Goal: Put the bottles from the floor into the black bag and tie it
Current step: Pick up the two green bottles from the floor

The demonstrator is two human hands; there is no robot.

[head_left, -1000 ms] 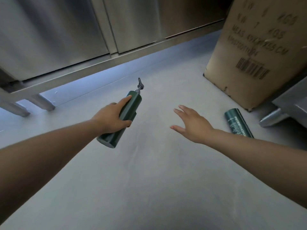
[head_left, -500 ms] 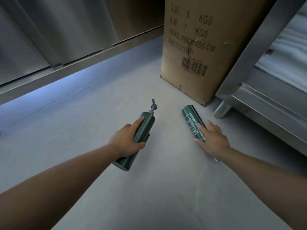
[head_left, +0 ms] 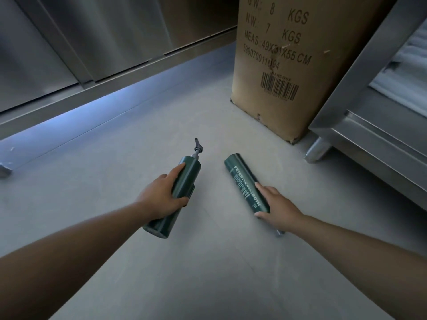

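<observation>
My left hand [head_left: 161, 197] is shut on a dark green pump bottle [head_left: 184, 181], held above the grey floor with its grey pump pointing away from me. A second dark green bottle [head_left: 240, 179] with white lettering lies at a slant to the right, its flat bottom pointing away. My right hand [head_left: 275, 207] is wrapped around its near end, thumb and fingers on either side; its pump tip pokes out behind the hand. The black bag is not in view.
A tall cardboard box [head_left: 277, 72] stands on the floor just beyond the bottles. A steel shelf unit [head_left: 374, 132] with a round foot [head_left: 316, 151] is on the right. Steel cabinet doors [head_left: 104, 38] run along the back left. The grey floor [head_left: 115, 158] stretches left.
The view swung right, bringing the box and second bottle closer to centre. My right hand went from empty and spread to closing around the second bottle's near end. The left hand kept its bottle.
</observation>
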